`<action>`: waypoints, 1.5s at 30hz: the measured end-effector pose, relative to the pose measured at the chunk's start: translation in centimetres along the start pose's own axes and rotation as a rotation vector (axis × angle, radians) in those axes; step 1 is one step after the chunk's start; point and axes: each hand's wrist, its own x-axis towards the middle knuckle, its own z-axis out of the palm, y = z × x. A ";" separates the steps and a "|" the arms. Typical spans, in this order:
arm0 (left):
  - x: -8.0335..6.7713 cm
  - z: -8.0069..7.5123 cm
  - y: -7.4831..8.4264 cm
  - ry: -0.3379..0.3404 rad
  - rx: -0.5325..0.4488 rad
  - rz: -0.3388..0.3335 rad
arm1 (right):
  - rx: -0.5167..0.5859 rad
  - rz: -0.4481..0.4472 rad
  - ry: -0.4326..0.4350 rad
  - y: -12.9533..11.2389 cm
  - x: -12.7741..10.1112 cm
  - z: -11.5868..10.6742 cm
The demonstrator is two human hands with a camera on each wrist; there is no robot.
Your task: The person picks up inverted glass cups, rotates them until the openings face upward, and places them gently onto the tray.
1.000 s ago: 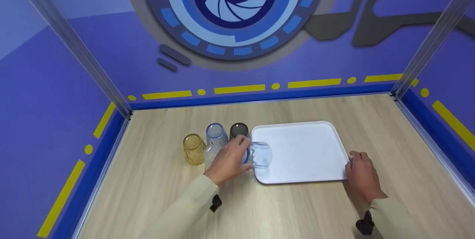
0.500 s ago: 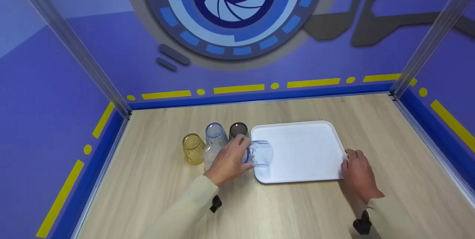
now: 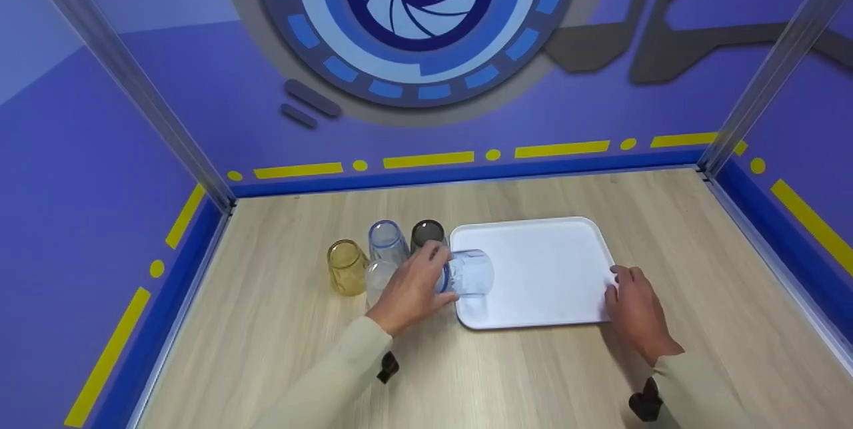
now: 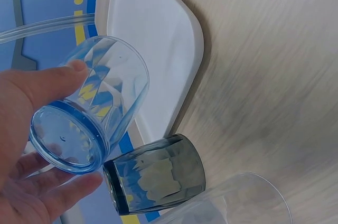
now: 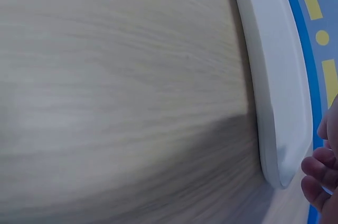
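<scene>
**Glass edges over the tray as the tray slides left**

I see my left hand (image 3: 410,289) holding the clear blue-tinted faceted glass tumbler (image 3: 468,274) on its side, thumb and fingers curled round its thick base, mouth pointing toward the right of the frame. Compared with a second ago, the tumbler sits slightly higher and further over the near-left corner of the white rounded plastic tray (image 3: 540,256); it hangs above the tray, and I can't tell whether it touches it.

My right hand (image 3: 634,312) has crept left across the lower right of the frame, and the tray's right edge has come with it. The fingers press against that edge, loosely bent; I judge it a nudge, not a grasp.

So tray and tumbler are closing on each other, and I judge the placing to be near.

Left of centre, the amber glass (image 3: 345,266), the pale blue glass (image 3: 387,240) and the smoky grey glass (image 3: 427,234) stand unmoved on the light wooden tabletop (image 3: 533,376).
</scene>
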 end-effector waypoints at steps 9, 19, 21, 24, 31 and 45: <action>-0.1 0.1 0.1 0.018 -0.001 0.021 | 0.041 -0.027 0.005 -0.6 -0.1 0.2; -0.2 0.3 0.1 0.040 -0.026 0.052 | 0.060 -0.072 0.028 -1.3 0.0 0.5; -0.2 0.3 0.1 0.045 -0.022 0.056 | 0.064 -0.079 0.031 -1.5 0.0 0.6; -0.2 0.4 0.2 0.060 -0.013 0.070 | 0.078 -0.089 0.043 -1.8 0.0 0.6; -0.2 0.5 0.4 0.071 -0.010 0.083 | 0.101 -0.096 0.031 -2.4 0.0 0.6; -0.1 0.7 0.8 0.067 0.004 0.078 | 0.120 -0.152 0.078 -3.6 -0.2 0.9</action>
